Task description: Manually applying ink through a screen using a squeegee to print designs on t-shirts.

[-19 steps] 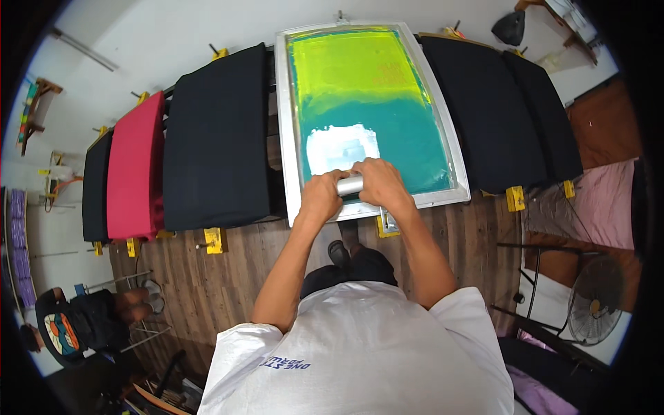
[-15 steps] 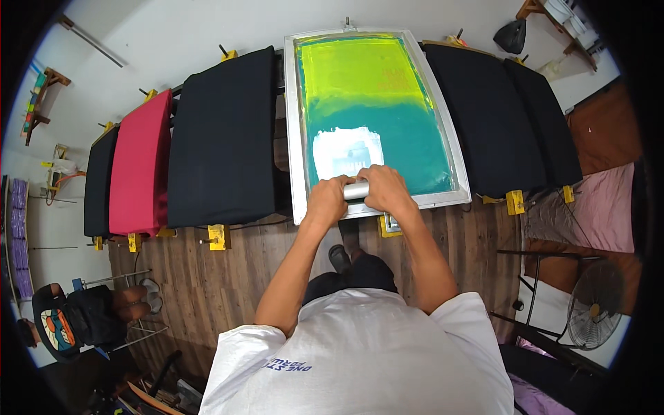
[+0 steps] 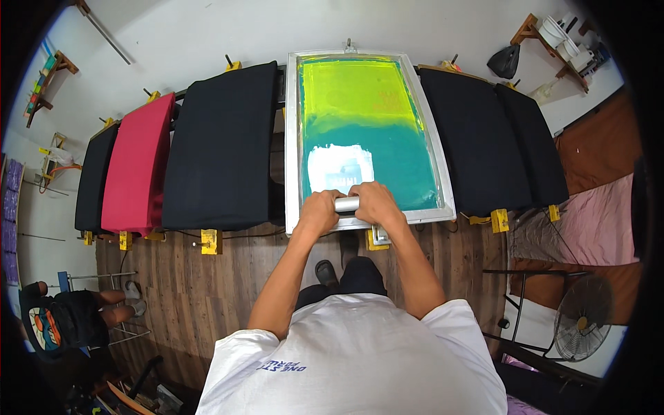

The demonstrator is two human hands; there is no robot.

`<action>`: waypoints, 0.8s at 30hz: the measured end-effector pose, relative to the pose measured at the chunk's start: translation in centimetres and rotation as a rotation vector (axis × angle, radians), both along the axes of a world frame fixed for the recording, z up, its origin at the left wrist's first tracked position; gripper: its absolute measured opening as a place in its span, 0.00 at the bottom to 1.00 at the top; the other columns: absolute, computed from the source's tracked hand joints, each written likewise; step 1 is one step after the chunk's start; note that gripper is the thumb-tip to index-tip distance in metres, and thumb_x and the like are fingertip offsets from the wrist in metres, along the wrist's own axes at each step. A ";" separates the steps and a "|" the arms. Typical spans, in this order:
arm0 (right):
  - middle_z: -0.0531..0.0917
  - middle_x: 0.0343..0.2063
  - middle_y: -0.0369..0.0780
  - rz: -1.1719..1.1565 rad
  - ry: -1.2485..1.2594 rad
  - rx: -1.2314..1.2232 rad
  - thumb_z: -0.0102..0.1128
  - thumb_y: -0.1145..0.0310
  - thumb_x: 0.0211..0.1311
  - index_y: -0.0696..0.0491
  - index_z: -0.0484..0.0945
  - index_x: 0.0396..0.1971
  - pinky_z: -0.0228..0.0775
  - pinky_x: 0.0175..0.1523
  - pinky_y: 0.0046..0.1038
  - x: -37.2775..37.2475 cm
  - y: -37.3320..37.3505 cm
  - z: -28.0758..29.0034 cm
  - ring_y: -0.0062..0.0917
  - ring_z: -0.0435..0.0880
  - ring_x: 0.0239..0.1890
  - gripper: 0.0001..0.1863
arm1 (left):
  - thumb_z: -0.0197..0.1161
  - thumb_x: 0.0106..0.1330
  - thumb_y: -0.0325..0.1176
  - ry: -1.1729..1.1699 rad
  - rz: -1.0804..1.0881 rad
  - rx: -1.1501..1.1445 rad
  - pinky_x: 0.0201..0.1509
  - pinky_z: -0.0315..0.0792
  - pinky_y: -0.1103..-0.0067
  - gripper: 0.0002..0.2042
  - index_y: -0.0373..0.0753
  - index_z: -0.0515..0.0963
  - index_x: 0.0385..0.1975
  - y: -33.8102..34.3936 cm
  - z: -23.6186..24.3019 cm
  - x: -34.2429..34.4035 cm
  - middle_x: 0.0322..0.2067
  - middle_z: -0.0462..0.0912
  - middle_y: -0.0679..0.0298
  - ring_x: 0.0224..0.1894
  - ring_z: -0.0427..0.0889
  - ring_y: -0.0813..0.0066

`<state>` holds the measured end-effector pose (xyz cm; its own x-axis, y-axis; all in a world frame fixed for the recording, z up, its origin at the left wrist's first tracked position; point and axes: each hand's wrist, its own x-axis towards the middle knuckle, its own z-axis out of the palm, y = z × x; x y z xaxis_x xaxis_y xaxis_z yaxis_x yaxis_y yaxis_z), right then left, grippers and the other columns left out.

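We hold the silver squeegee point(image 3: 347, 205) at the near end of the framed printing screen point(image 3: 293, 152), just inside its near rail. Our left hand point(image 3: 319, 213) is clamped on the left end of the squeegee and our right hand point(image 3: 378, 205) on the right end; a short length of bare metal shows between them. We cannot tell whether the blade contacts the mesh. White ink point(image 3: 319, 160) lies directly beyond our hands, on the teal part of the screen; the far part is yellow-green. We note a black fabric-covered platen point(image 3: 220, 145) left of the frame and another black platen point(image 3: 470, 142) right of it.
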<state>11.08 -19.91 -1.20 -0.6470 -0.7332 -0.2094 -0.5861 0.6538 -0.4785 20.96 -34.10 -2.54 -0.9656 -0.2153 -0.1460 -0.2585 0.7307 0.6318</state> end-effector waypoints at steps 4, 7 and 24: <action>0.86 0.32 0.51 0.054 -0.034 0.016 0.61 0.77 0.36 0.54 0.86 0.37 0.78 0.48 0.41 -1.8 -0.7 0.2 0.46 0.85 0.38 0.21 | 0.62 0.46 0.21 -0.009 -0.060 -0.006 0.47 0.78 0.63 0.18 0.41 0.86 0.40 -1.8 -0.9 -1.0 0.31 0.85 0.46 0.38 0.84 0.46; 0.85 0.31 0.52 0.168 -0.116 0.094 0.62 0.74 0.38 0.54 0.86 0.37 0.78 0.46 0.42 -4.7 -1.4 0.2 0.47 0.85 0.37 0.19 | 0.61 0.48 0.23 -0.116 -0.070 0.071 0.47 0.78 0.64 0.16 0.39 0.86 0.38 -2.9 1.3 -3.7 0.32 0.85 0.47 0.38 0.85 0.47; 0.80 0.38 0.48 0.041 0.188 -0.075 0.64 0.81 0.41 0.58 0.79 0.39 0.77 0.44 0.42 -1.7 -3.1 1.4 0.44 0.79 0.44 0.19 | 0.63 0.47 0.17 0.121 -0.050 0.076 0.51 0.78 0.65 0.25 0.35 0.79 0.50 -3.7 3.0 -2.7 0.48 0.83 0.52 0.46 0.83 0.49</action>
<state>9.42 -23.02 0.23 -0.6392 -0.7684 -0.0315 -0.6950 0.5947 -0.4041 18.29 -37.78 0.42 -0.9863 -0.1594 -0.0421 -0.1418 0.6895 0.7103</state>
